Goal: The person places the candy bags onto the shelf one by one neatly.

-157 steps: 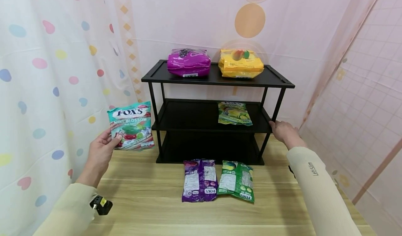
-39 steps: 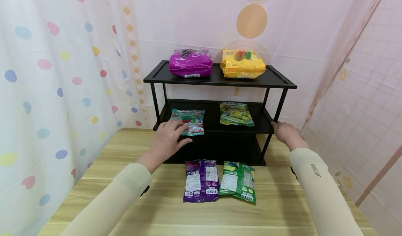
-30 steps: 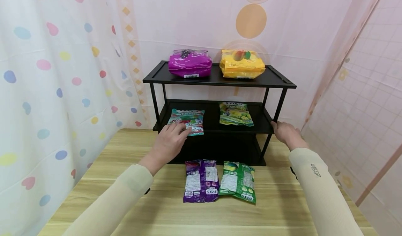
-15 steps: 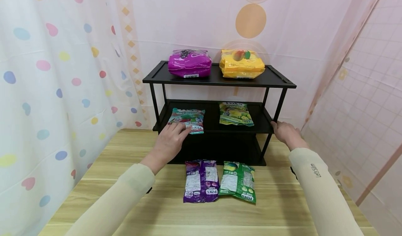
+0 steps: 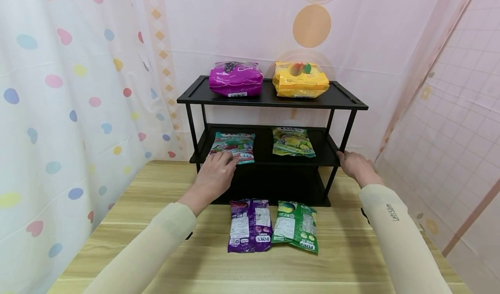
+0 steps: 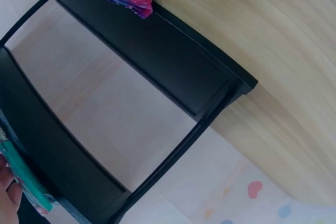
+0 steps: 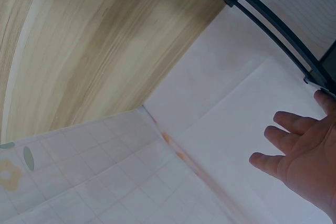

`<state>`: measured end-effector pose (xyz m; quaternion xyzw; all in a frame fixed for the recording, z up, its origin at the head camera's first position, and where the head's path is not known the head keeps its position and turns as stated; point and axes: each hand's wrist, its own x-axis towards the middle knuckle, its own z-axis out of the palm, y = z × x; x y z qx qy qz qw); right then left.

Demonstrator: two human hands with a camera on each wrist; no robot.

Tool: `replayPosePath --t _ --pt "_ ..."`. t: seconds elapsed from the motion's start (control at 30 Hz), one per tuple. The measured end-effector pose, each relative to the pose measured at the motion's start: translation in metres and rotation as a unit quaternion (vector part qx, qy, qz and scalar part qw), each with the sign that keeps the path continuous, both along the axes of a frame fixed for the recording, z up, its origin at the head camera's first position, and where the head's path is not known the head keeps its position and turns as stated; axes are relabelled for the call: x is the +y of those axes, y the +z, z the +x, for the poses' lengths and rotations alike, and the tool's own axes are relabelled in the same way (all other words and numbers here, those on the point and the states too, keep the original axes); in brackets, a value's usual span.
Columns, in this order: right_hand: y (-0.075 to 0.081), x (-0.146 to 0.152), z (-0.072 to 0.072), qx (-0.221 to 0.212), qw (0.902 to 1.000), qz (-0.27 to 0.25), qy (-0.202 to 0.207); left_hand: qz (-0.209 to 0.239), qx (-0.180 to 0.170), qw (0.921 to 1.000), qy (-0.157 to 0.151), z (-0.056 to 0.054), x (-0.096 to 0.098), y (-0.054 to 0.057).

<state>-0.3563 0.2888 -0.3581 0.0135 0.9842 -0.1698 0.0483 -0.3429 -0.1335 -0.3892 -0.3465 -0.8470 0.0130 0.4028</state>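
On the left of the black rack's [image 5: 262,160] middle shelf lies a teal bag of FOX'S Mint Blossom candy [image 5: 236,143]. My left hand [image 5: 214,172] is at its front edge, thumb close to the fingers, fingertips against the bag. In the left wrist view, fingers [image 6: 9,192] touch the teal bag [image 6: 25,177] near the shelf edge. My right hand [image 5: 355,166] holds the rack by its right front post at middle-shelf height. Its other fingers [image 7: 281,139] stretch loosely away in the right wrist view; its thumb is hidden there.
A yellow-green FOX'S bag [image 5: 293,142] lies right on the middle shelf. Purple [image 5: 236,79] and yellow [image 5: 300,80] bags stand on top. Purple [image 5: 250,226] and green [image 5: 295,226] candy bags lie on the wooden table [image 5: 273,270]. Curtains [image 5: 93,111] surround the table.
The left hand has carried the teal bag from the left onto the middle shelf. Since then bag and hand have shifted slightly back. The right hand has stayed on the rack.
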Motion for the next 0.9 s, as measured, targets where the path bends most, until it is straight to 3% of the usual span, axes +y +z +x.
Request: replayPosePath --t 0.33,0.9 --pt "0.0000 0.0001 -0.0011 0.000 1.0000 -0.001 0.000 -0.001 0.007 0.9996 -0.028 0.0009 -0.0035 -0.0053" --pt "-0.0004 -0.0003 -0.0001 0.007 1.0000 -0.001 0.002 -0.028 -0.071 0.9968 0.025 0.0016 0.0016 -0.0018"
